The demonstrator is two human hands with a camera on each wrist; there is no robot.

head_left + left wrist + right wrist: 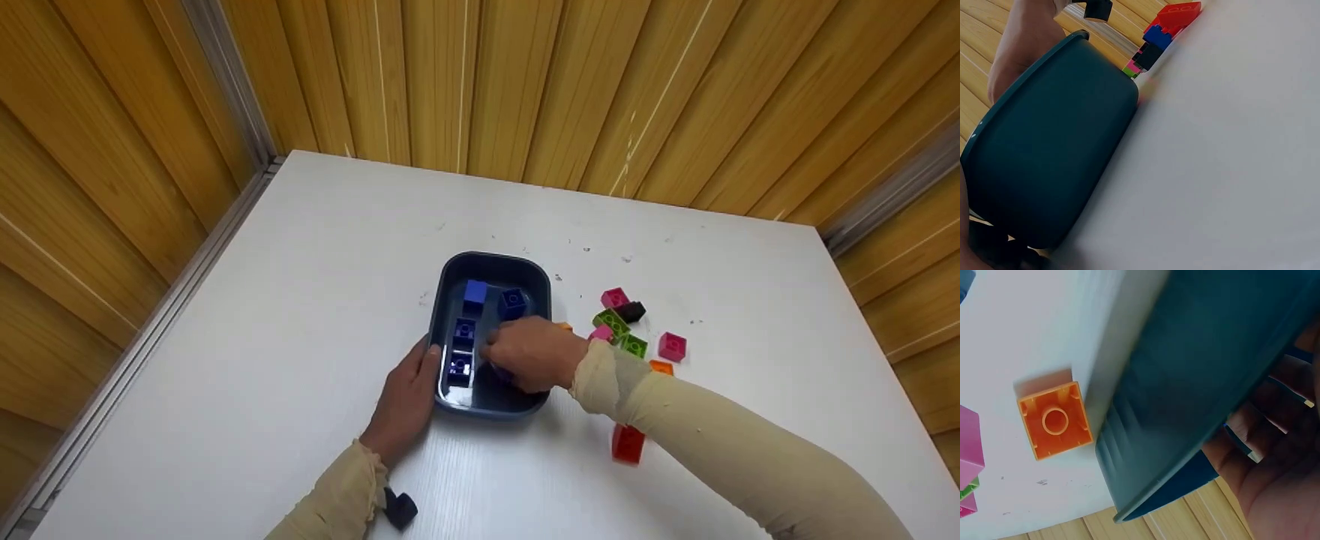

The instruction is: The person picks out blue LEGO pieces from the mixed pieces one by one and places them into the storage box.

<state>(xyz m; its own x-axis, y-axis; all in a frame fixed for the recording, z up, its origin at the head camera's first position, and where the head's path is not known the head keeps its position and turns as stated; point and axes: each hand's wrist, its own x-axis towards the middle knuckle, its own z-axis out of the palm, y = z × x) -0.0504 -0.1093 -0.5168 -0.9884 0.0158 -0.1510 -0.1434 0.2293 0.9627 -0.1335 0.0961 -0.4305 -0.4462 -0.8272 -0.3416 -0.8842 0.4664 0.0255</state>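
Observation:
A dark blue plastic bin (491, 411) stands on the white table. Along its left side inside lie blue bricks, one near the far end (475, 292), a middle one (464, 331) and a near one (460, 366). Another blue brick (512, 302) sits at the far right inside. My left hand (405, 397) grips the bin's left wall, thumb at the rim; its other fingers are mostly hidden. Inside the bin, my right hand (534, 352) has curled fingers around a blue brick (502, 373), mostly covered by the hand. The bin wall hides those fingertips in the right wrist view.
Right of the bin lie pink bricks (673, 346), green bricks (611, 322), a black brick (631, 311) and a red brick (628, 443). An orange brick (1055, 421) lies close beside the bin's wall. Wood-patterned panels (495, 82) stand behind the table.

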